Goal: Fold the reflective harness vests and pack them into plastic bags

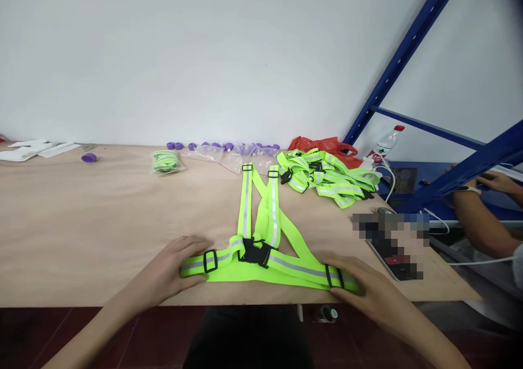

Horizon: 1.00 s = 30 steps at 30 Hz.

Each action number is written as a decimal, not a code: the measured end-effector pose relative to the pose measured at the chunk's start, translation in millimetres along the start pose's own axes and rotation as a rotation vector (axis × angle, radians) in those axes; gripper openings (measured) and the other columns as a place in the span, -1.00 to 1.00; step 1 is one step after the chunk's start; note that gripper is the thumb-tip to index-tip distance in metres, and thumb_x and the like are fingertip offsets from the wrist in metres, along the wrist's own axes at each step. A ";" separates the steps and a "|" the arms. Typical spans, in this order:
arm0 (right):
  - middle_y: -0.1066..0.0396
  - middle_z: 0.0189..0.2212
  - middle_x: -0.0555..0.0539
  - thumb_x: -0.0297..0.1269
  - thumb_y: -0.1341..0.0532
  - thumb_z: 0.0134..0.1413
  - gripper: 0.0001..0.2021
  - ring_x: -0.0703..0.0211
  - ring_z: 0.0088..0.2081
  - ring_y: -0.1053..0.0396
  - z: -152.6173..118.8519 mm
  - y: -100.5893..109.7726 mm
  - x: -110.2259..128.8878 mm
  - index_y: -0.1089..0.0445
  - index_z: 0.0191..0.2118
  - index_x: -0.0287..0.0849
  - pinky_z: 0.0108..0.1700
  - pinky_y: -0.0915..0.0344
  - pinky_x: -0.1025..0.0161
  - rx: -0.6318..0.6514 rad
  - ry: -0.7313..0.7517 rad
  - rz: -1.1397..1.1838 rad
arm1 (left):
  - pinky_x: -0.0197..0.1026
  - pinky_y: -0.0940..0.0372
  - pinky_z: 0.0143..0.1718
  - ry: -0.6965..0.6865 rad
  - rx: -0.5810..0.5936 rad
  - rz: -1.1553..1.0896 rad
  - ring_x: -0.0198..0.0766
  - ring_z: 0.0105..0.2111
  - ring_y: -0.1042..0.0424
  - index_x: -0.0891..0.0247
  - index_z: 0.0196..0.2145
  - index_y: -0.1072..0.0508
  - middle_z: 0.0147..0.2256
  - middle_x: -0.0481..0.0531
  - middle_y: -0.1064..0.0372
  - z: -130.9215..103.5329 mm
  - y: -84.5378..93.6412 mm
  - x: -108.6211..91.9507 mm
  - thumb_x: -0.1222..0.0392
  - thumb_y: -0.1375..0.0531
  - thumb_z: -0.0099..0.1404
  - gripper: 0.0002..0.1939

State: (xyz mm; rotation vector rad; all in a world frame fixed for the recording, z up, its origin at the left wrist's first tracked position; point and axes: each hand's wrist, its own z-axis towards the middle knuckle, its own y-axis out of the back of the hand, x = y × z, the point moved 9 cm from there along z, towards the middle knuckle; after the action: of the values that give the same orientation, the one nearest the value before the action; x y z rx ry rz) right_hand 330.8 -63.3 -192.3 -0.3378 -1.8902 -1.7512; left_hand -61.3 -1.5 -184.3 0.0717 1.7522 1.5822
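A neon yellow-green reflective vest made of elastic straps with silver stripes lies flat at the table's front edge. Its black buckle is at the middle of the waist strap, and two shoulder straps point away from me. My left hand grips the left end of the waist strap, thumb below and fingers above. At the other end, my right hand pinches the strap beside a black slider. The strap ends inside both hands are partly hidden.
A heap of similar vests lies at the back right, before a red plastic bag. A bagged vest, clear bags and several purple caps line the back. A phone lies right; another person's arm is beyond the blue frame.
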 end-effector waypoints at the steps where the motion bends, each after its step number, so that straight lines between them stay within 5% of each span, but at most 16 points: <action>1: -0.47 0.12 -0.13 -0.08 -0.28 0.12 -0.56 -0.09 0.14 -0.43 1.2 -1.3 2.7 -0.48 0.13 0.06 0.17 -0.38 -0.01 0.006 0.012 -0.018 | -0.02 -0.27 0.19 -0.001 -0.022 0.019 0.04 0.17 -0.35 -0.03 0.18 -0.44 0.19 0.08 -0.38 0.4 -2.7 -1.3 -0.12 -0.31 0.23 -0.43; 6: -0.45 0.15 -0.16 -0.17 -0.26 0.12 -0.54 -0.09 0.16 -0.40 3.4 -4.1 8.7 -0.46 0.15 0.01 0.18 -0.36 -0.01 0.046 0.045 -0.087 | 0.05 -0.30 0.14 0.051 -0.111 0.075 0.06 0.07 -0.41 0.07 0.07 -0.52 0.09 0.12 -0.45 9.7 -7.3 -7.2 -0.08 -0.32 0.22 -0.52; 10: -0.39 0.20 -0.15 -0.17 -0.21 0.17 -0.52 -0.06 0.20 -0.36 3.4 3.2 4.5 -0.40 0.22 0.02 0.21 -0.33 0.01 0.068 0.024 -0.097 | -0.01 -0.31 0.14 0.027 -0.064 -0.025 -0.01 0.08 -0.42 0.04 0.05 -0.51 0.10 0.07 -0.45 13.8 -1.6 -15.3 0.02 -0.26 0.28 -0.62; 17: -0.39 0.20 -0.12 -0.17 -0.17 0.21 -0.54 -0.07 0.21 -0.36 -8.3 14.7 -12.3 -0.40 0.22 0.07 0.22 -0.33 -0.02 0.011 0.040 -0.125 | 0.00 -0.33 0.16 0.032 -0.054 -0.031 0.03 0.17 -0.38 -0.18 0.21 -0.40 0.19 -0.04 -0.39 -18.1 23.6 -2.3 0.04 -0.23 0.31 -0.49; 22: -0.39 0.21 -0.13 -0.16 -0.15 0.24 -0.55 -0.08 0.19 -0.38 -18.7 5.0 -12.3 -0.39 0.23 0.12 0.17 -0.39 -0.04 0.025 0.066 -0.121 | 0.07 -0.34 0.16 0.052 -0.052 0.064 0.10 0.22 -0.33 -0.21 0.21 -0.40 0.20 -0.04 -0.37 -40.1 12.1 6.4 0.00 -0.26 0.28 -0.47; 30: -0.35 0.24 -0.12 -0.07 -0.17 0.25 -0.55 -0.07 0.23 -0.34 -23.8 1.1 -19.8 -0.38 0.24 0.17 0.20 -0.35 -0.05 0.001 0.019 -0.117 | 0.08 -0.40 0.05 0.043 -0.009 0.028 0.14 0.08 -0.40 -0.23 0.09 -0.51 0.10 0.07 -0.44 -40.8 -8.0 5.2 -0.11 -0.30 0.24 -0.56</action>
State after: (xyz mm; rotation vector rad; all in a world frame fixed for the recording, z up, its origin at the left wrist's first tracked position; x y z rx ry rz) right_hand 352.7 -83.0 -201.6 -0.2134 -1.9322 -1.8222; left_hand -84.3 -34.5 -196.2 0.0580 1.7843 1.6229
